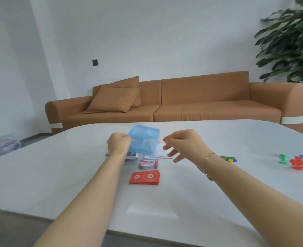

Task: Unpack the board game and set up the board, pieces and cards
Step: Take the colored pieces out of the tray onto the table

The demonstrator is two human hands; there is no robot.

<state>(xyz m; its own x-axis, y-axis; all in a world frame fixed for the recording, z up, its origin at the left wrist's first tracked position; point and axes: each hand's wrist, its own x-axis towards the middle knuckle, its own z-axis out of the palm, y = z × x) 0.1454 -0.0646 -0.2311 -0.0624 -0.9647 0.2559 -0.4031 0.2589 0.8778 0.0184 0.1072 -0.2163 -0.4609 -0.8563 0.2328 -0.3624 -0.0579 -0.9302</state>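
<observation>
My left hand point(118, 143) grips the left edge of a translucent blue plastic tray point(144, 141) with several compartments, tilted and held above the white table point(76, 175). My right hand point(184, 144) hovers just right of the tray, fingers loosely spread, holding nothing. Below the tray lie a red card stack point(145, 177), a smaller red-and-white deck point(148, 164), white papers point(160, 154) and a partly hidden blue-edged box point(131, 155). Small coloured pieces point(228, 158) sit to the right, and green, red, blue and orange pawns point(296, 162) stand at the far right.
An orange sofa point(200, 104) with two cushions stands behind the table against the white wall. A large green plant point(293, 43) fills the upper right corner. Bags lie on the floor at far left point(4, 145).
</observation>
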